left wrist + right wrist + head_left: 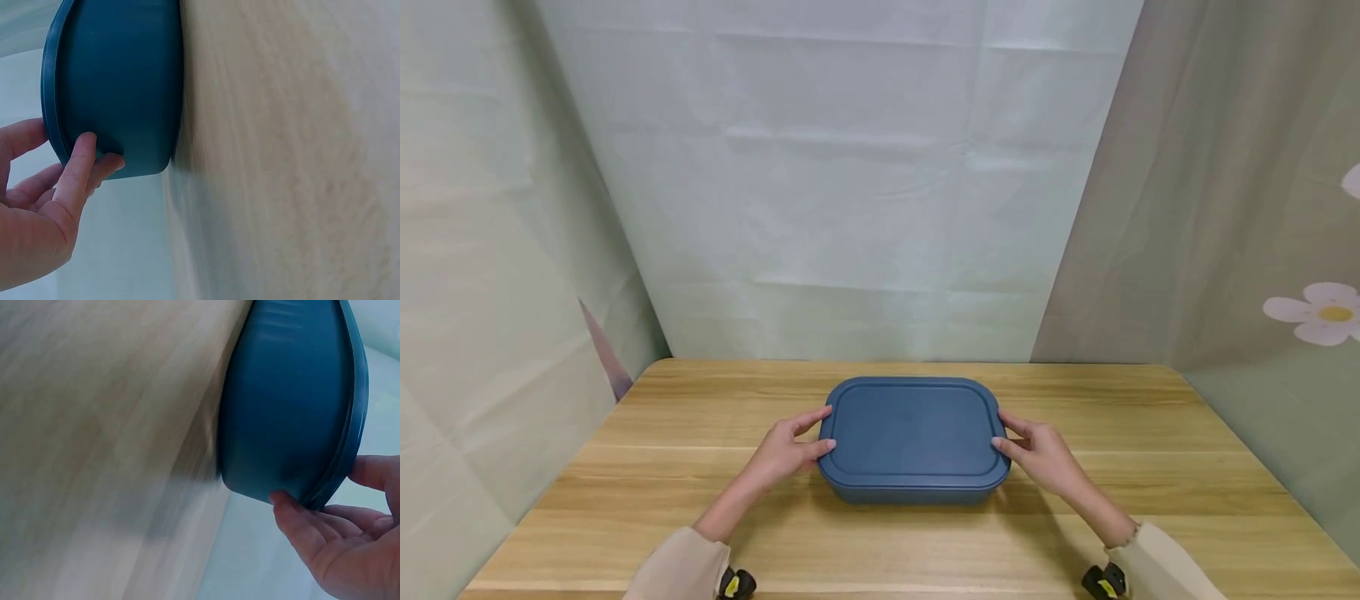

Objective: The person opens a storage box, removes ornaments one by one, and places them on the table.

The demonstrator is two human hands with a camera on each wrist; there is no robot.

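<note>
The left hand (784, 454) and right hand (1043, 454) are grasping the short ends of the blue box (913, 437), thumbs on the lid rim and fingers against the walls, steadying it evenly. The box is resting lidded, centred on the table (625, 467).

Both forearms extend forward, sleeves at the wrists. The left hand (784, 454) and right hand (1041, 457) face each other, palms inward. Each hand's fingers are lightly curved, thumb nearest the body, fingertips pointing inward.
</note>
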